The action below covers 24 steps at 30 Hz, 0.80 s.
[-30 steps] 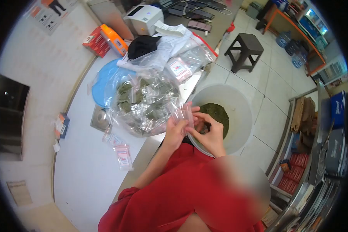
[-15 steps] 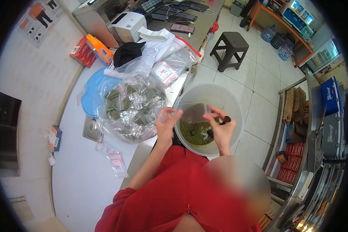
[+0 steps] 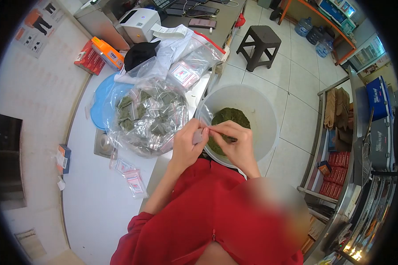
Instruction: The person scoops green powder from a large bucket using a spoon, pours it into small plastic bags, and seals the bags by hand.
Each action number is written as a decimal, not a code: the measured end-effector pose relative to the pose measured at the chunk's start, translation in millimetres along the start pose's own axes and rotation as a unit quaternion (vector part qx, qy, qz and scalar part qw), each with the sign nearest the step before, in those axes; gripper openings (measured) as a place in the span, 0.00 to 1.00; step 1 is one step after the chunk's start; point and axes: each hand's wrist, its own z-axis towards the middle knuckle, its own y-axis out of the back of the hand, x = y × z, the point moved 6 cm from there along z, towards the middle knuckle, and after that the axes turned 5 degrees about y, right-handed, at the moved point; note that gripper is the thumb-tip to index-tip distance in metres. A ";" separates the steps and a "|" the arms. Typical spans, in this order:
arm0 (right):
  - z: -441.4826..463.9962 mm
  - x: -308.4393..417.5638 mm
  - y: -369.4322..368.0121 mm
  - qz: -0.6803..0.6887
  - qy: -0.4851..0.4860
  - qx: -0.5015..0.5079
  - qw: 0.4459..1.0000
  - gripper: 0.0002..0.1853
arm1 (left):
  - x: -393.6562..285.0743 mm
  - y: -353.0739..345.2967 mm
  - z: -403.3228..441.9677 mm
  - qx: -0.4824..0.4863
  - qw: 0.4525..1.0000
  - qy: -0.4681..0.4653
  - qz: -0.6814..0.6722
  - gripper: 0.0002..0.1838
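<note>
My left hand (image 3: 190,143) is closed with a small clear zip bag (image 3: 199,136) in its fingers, mostly hidden by them. The fingertips of my right hand (image 3: 235,142) pinch at the bag's edge beside the left thumb. A dark handle-like piece (image 3: 230,139) shows under my right fingers; its kind is hidden. Both hands are over the near left part of a translucent white bucket (image 3: 266,119), which holds green ground leaf powder (image 3: 234,118). Left of the hands, a large clear plastic bag (image 3: 177,95) bulges with filled small packets (image 3: 152,117).
Flat printed zip bags (image 3: 135,183) lie on the white table (image 3: 93,207) near a small metal scale (image 3: 102,143). Behind are a blue lid (image 3: 102,99), a black cap (image 3: 139,56) and a label printer (image 3: 140,24). A stool (image 3: 260,44) stands on the floor beyond.
The zip bag was stretched wide between both hands; now it is bunched in my left fingers. My right hand has moved left, against the left hand. The powder in the bucket is more exposed.
</note>
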 end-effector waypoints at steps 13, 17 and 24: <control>7.7 -17.3 7.3 0.052 -0.033 0.025 0.998 0.12 | 25.1 -21.0 6.6 0.092 0.989 0.091 -0.074 0.12; 8.7 -15.7 9.8 0.011 -0.005 0.068 0.998 0.14 | 35.6 -24.7 5.6 0.211 0.950 0.164 -0.164 0.13; -2.9 -22.0 2.5 -0.065 0.122 -0.050 0.989 0.12 | 12.0 -28.2 9.0 0.108 0.994 -0.008 0.033 0.10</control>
